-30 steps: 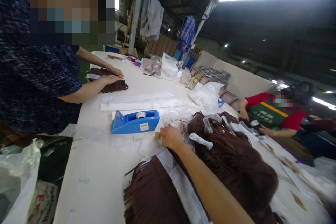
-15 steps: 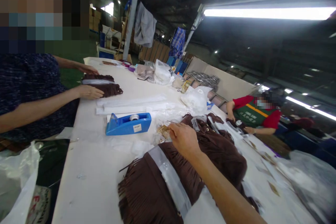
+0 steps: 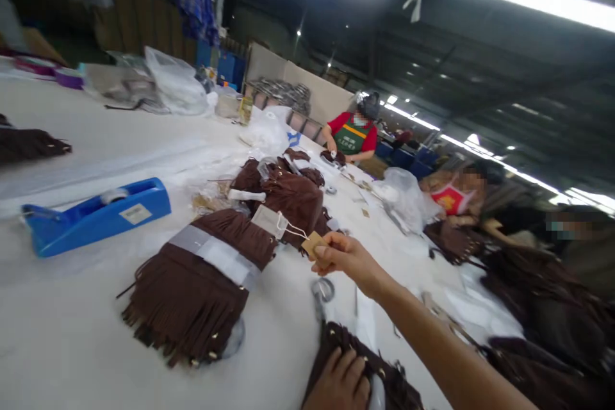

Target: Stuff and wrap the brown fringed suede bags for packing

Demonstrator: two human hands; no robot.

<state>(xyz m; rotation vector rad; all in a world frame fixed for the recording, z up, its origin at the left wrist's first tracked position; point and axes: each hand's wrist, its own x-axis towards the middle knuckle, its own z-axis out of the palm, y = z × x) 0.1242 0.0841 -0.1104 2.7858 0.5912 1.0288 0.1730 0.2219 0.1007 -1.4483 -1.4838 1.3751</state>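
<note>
My right hand (image 3: 343, 259) pinches a small tan tag (image 3: 315, 248), which a white string links to a pale square card (image 3: 270, 221). At the bottom, my left hand (image 3: 339, 384) lies with fingers spread on a dark brown fringed piece (image 3: 384, 375). Left of centre is another brown fringed bundle (image 3: 192, 288) with a translucent band (image 3: 214, 255) around it. Behind the pale card sits a heap of brown fringed pieces (image 3: 293, 195).
A blue tape dispenser (image 3: 96, 214) stands on the white table (image 3: 62, 307) at left. Clear plastic bags (image 3: 175, 83) lie farther back. A person in a green apron (image 3: 352, 139) works at the far side; others sit at right among brown pieces.
The view has swung right. My right hand has lifted a tan tag with its string and card away from the small tags by the dispenser. My left hand has come into view.
</note>
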